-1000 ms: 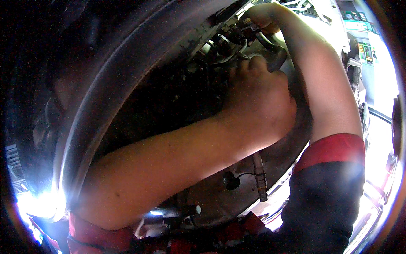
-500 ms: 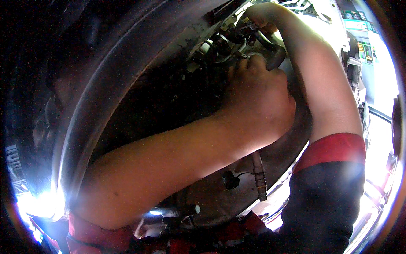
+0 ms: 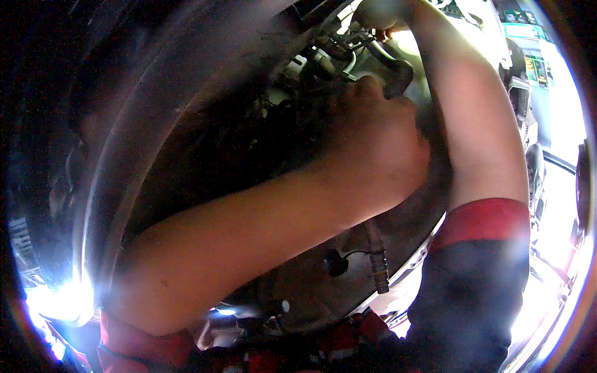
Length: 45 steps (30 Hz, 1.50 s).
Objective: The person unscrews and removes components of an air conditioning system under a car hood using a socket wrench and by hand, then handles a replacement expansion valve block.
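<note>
My left hand [image 3: 379,143] is curled into a closed grip in the middle of the view, its back toward me. Whatever its fingers hold is hidden behind the knuckles. Just beyond them a thick black bent hose [image 3: 398,78] runs up toward my right hand [image 3: 380,15]. That hand reaches in at the top with the wrist bent sharply, its few visible fingertips curled in near the hose's upper end. I cannot make out what they grip. A thin pale pipe [image 3: 351,64] and dark fittings [image 3: 323,62] lie left of the hose.
A large dark curved rim [image 3: 134,133] arches along the left. Below my left wrist hang a ribbed rod-like part [image 3: 378,261] and a small black plug [image 3: 336,263] on a thin wire. A bright lamp [image 3: 62,298] glares at lower left. Pale metal structure [image 3: 519,93] lines the right.
The view has shifted slightly. My right hand sits a little higher in the picture, and my left hand, still closed, shows slightly further left. The hose appears a bit higher and further left.
</note>
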### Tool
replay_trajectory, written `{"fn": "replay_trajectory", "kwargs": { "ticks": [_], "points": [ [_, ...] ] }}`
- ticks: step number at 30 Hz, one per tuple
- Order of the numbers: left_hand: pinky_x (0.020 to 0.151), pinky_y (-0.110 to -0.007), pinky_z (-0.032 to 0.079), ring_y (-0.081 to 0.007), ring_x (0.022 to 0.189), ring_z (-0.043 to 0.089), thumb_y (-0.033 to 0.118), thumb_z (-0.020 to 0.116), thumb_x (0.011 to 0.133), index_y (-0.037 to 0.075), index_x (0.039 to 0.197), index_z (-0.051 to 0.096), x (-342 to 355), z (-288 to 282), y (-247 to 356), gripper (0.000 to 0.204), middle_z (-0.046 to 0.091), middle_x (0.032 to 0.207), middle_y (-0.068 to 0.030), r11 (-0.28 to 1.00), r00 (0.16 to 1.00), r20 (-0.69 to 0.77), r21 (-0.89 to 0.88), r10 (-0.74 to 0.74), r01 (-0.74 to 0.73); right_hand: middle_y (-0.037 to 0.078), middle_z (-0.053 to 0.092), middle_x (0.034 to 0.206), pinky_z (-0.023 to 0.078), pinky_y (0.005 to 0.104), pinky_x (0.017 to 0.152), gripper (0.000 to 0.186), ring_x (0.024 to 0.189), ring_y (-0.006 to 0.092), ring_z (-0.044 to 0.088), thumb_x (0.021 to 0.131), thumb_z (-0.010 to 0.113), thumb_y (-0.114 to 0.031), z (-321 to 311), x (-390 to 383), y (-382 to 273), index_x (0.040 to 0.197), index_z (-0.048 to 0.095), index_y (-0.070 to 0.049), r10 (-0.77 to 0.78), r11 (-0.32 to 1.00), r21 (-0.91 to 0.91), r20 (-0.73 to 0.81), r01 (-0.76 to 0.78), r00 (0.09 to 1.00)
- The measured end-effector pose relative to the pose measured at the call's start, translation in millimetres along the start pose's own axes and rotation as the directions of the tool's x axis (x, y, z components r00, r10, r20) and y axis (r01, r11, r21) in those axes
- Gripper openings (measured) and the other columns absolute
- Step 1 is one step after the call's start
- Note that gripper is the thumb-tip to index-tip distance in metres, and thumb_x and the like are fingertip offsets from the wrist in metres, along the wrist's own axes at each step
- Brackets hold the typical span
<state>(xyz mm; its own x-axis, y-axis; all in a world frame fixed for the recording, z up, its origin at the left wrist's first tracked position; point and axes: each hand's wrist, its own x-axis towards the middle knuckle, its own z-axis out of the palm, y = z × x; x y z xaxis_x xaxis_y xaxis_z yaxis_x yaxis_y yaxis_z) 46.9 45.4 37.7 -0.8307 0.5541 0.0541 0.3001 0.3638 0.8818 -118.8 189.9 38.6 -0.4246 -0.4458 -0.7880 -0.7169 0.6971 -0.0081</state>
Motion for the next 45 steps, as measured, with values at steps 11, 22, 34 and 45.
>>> {"fn": "replay_trajectory", "kwargs": {
  "ticks": [11, 22, 34, 45],
  "points": [
    [0.089, -0.049, 0.048, -0.0444, 0.100, 0.058, 0.026, 0.071, 0.083, -0.002, 0.092, 0.065, 1.9, -4.5, 0.2, 0.030, 0.055, 0.110, -0.0310, 0.997, 0.998, 0.053, 0.075, 0.023, -0.027, 0.021, 0.070, 0.094, 0.053, 0.0426, 0.068, 0.023, 0.076, 0.0335, 0.067, 0.091, 0.052, -0.013, -15.2, -69.5, 9.5, 0.105, 0.065, 0.001, 0.098, 0.992, -0.074, -0.036, -0.100, 0.995],
    [0.096, -0.049, 0.044, -0.0419, 0.107, 0.055, 0.028, 0.064, 0.086, 0.002, 0.093, 0.063, 12.6, -7.2, -13.3, 0.027, 0.056, 0.113, -0.0258, 0.985, 0.987, 0.136, 0.161, -0.083, 0.061, 0.024, 0.062, 0.088, 0.050, 0.0450, 0.075, 0.019, 0.084, 0.0420, 0.061, 0.093, 0.060, -0.017, 44.3, -113.0, -97.5, 0.097, 0.060, 0.001, 0.544, 0.760, 0.650, -0.642, 0.007, 0.541],
    [0.092, -0.029, 0.043, -0.0140, 0.102, 0.057, 0.019, 0.047, 0.103, 0.003, 0.118, 0.055, 25.7, -20.3, -17.9, 0.024, 0.062, 0.109, -0.0076, 0.825, 0.971, -0.166, -0.563, -0.174, 0.052, 0.017, 0.064, 0.084, 0.054, 0.0474, 0.073, 0.015, 0.084, 0.0399, 0.065, 0.080, 0.064, -0.015, 62.9, -119.0, -96.3, 0.088, 0.057, -0.005, 0.455, 0.859, 0.495, -0.856, 0.133, 0.246],
    [0.078, -0.024, 0.043, -0.0080, 0.085, 0.052, 0.016, 0.048, 0.105, 0.001, 0.103, 0.056, 21.1, -17.2, -8.9, 0.017, 0.060, 0.094, -0.0036, 0.826, 0.965, -0.213, -0.564, -0.154, 0.007, 0.016, 0.064, 0.087, 0.054, 0.0476, 0.075, 0.016, 0.085, 0.0386, 0.066, 0.077, 0.064, -0.016, 62.2, -125.2, -99.5, 0.090, 0.060, -0.007, 0.420, 0.884, 0.461, -0.856, 0.080, 0.301]
  ]
}}
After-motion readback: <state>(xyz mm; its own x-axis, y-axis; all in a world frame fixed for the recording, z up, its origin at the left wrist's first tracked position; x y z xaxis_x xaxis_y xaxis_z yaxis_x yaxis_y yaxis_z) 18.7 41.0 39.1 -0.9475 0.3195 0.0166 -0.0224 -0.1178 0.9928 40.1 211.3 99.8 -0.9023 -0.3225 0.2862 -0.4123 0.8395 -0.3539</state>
